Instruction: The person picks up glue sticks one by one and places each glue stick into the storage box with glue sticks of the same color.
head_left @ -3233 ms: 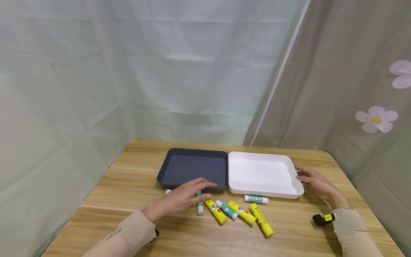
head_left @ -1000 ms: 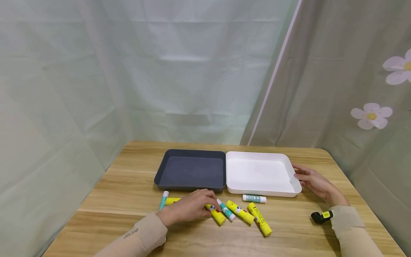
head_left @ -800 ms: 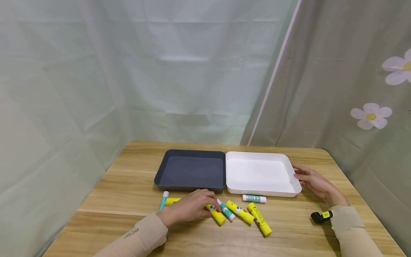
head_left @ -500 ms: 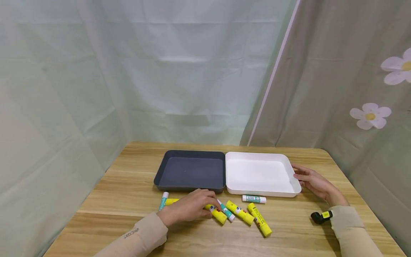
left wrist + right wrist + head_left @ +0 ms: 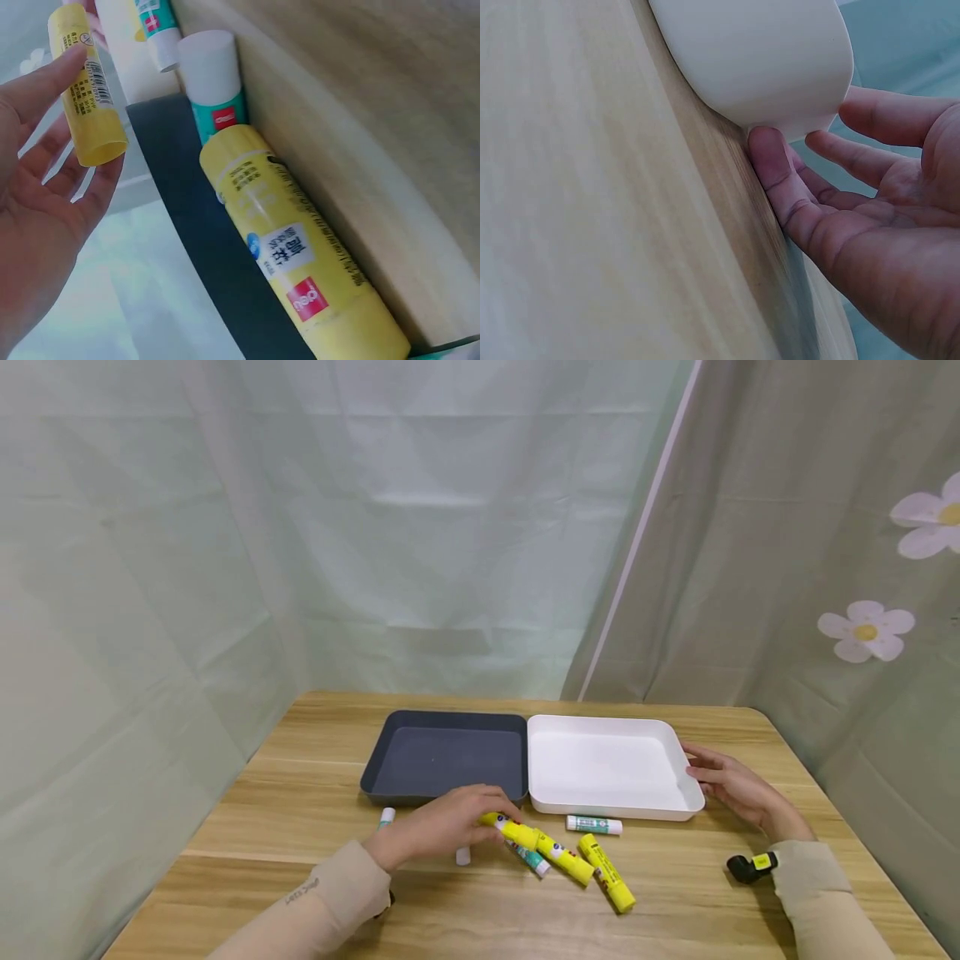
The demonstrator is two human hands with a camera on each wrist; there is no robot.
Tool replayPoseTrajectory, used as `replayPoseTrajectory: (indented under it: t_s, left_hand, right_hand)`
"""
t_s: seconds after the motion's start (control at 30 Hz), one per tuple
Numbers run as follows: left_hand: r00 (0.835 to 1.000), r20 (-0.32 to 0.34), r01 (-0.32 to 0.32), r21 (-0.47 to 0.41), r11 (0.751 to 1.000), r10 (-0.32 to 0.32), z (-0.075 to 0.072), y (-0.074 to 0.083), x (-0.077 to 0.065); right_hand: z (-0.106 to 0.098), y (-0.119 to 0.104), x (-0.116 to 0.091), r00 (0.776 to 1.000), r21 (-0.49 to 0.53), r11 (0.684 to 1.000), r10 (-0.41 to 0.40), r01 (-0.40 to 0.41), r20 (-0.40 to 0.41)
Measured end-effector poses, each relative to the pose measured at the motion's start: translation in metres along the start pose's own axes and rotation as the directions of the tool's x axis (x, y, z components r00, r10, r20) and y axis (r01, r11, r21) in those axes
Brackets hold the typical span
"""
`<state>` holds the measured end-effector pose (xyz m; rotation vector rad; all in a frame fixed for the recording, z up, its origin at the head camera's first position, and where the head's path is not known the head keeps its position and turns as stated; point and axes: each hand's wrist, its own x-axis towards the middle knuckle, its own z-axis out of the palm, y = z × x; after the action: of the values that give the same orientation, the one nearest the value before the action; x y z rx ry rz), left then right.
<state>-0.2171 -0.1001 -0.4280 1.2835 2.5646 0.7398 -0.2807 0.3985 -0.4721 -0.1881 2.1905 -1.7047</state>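
Note:
My left hand pinches a yellow glue stick between thumb and fingers, just in front of the dark tray. In the left wrist view that glue stick is raised off the table, its barcode side showing. On the right, my right hand touches the outer side of the white tray; in the right wrist view its thumb lies by the tray's lower edge, fingers extended along the wall. Under the left hand, a white-capped glue stick is partly hidden.
In front of the trays lie yellow glue sticks and slimmer green-and-white ones, scattered on the wooden table. Both trays stand side by side, touching. Pale curtains hang behind the table.
The left hand reached in among the glue sticks, took hold of a yellow one and has lifted it slightly, toward the trays. The right hand has stayed at the white tray.

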Motion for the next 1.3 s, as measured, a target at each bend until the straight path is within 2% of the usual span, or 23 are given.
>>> replayPoseTrajectory:
  t_s: [0.17,0.3,0.57,0.7,0.93,1.13,1.3]
  left_hand:
    - [0.999,-0.005,0.033,-0.048,0.998,-0.034,-0.005,0.0,0.004]
    - [0.999,-0.022,0.034,-0.101,0.994,-0.036,-0.008,-0.001,0.005]
    - [0.994,-0.088,0.041,-0.194,0.98,-0.059,-0.016,-0.008,0.008]
    - [0.99,-0.116,0.053,-0.2,0.978,-0.077,-0.021,-0.01,0.011]
    - [0.985,-0.11,0.105,-0.239,0.965,-0.134,-0.028,-0.013,0.013]
    - [0.982,-0.127,0.108,-0.229,0.967,-0.139,-0.037,-0.016,0.018]
    - [0.977,-0.145,0.124,-0.224,0.967,-0.159,-0.045,-0.024,0.024]
  right_hand:
    - [0.0,0.0,0.0,1.0,0.0,1.0,0.001,-0.001,0.006]
    - [-0.001,0.0,0.0,1.0,0.001,1.0,0.0,0.0,0.007]
    - [-0.001,0.001,0.001,1.0,0.005,1.0,-0.002,0.002,0.006]
    - [-0.001,0.001,0.0,1.0,0.015,1.0,0.0,0.0,0.003]
    - [-0.002,0.001,0.001,1.0,0.013,1.0,-0.001,0.001,0.003]
    - [-0.002,0.0,0.0,1.0,-0.003,1.0,-0.008,0.008,-0.004]
    - [-0.002,0.001,0.0,1.0,-0.003,1.0,-0.013,0.013,-0.005]
